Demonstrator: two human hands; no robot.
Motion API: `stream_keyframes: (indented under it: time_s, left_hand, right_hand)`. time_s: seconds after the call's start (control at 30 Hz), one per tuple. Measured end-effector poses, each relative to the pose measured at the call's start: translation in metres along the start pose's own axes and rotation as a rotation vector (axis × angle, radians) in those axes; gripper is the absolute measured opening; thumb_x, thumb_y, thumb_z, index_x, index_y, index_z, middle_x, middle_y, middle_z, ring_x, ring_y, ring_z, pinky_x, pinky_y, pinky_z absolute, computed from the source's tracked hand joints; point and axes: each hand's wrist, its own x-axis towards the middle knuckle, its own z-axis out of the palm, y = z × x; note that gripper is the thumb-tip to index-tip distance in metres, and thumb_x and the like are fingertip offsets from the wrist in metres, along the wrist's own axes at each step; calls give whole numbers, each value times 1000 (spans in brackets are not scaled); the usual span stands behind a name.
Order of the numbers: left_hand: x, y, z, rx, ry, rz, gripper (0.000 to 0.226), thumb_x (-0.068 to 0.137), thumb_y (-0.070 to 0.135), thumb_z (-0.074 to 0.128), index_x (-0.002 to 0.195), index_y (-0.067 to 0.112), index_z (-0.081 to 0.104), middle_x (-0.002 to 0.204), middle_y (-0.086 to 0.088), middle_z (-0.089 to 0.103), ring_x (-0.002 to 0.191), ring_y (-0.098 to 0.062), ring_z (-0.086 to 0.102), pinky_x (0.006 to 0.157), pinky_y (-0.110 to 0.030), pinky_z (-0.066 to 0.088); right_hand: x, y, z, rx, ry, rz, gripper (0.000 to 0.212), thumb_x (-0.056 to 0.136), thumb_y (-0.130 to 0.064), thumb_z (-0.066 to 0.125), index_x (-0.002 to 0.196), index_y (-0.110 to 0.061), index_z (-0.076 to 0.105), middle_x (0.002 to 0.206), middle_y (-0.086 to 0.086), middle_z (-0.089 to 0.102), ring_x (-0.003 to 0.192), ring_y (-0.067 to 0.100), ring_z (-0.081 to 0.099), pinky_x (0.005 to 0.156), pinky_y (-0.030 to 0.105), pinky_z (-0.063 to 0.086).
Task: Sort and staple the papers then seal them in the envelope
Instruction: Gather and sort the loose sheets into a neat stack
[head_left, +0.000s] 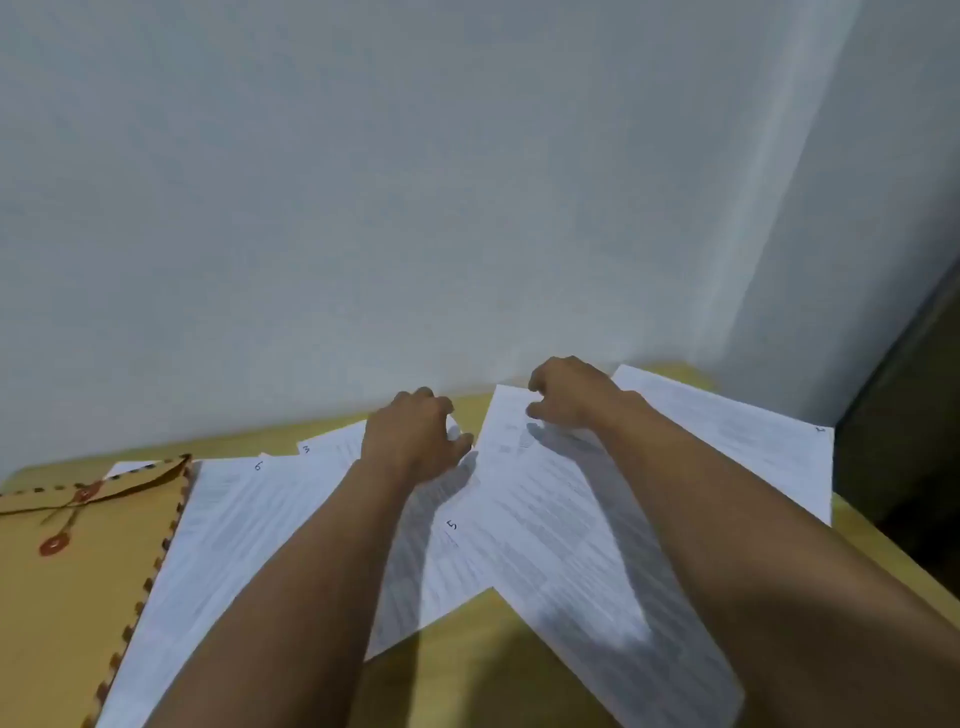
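Observation:
Several printed white sheets lie spread over the yellow table (478, 675), each with a handwritten number. The sheet marked 6 (218, 540) lies at the left, the sheet marked 5 (540, 535) in the middle, and another sheet (737, 431) at the far right. A sheet marked 3 (332, 441) peeks out at the back. My left hand (415, 441) rests with curled fingers on the papers near the back edge. My right hand (566, 395) pinches the top edge of the middle sheet. A brown string-tie envelope (62, 582) lies at the left.
A pale wall stands right behind the table's back edge. A dark panel (914, 426) borders the table at the right. No stapler is in view.

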Motion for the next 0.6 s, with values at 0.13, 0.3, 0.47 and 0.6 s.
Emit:
stream_keyframes:
  time_s: [0.13,0.3,0.47,0.6]
  left_hand:
    - [30,-2,33,-18,-34,11,54,79,73,54,108,30,70,113,7,61,110,-20,56,81,-37,50]
    - [40,-2,58,-13,15,76,70,67,87,48,95,27,69,103,7,56,102,-19,52,75,-36,48]
    - [41,-5,64,-5,60,107,79,66,91,43,104,27,69,105,6,57,101,-20,53,77,-38,49]
    - [41,-6,67,-24,77,95,81,65,92,44,108,28,70,107,5,58,103,-21,53,81,-39,49]
  right_hand:
    - [36,9,16,-47,-85,83,48,65,-34,68,113,-29,69,106,-3,69,94,27,68,85,42,60]
    - [78,23,28,-99,-135,81,59,58,-50,69,113,-29,66,113,-10,69,99,25,69,90,45,58]
    - [89,22,27,-55,-176,45,84,51,-56,72,133,-42,59,124,-16,60,117,23,61,101,49,52]
    - [86,22,31,25,-158,58,85,54,-57,71,137,-43,58,123,-20,58,125,24,61,105,48,48]
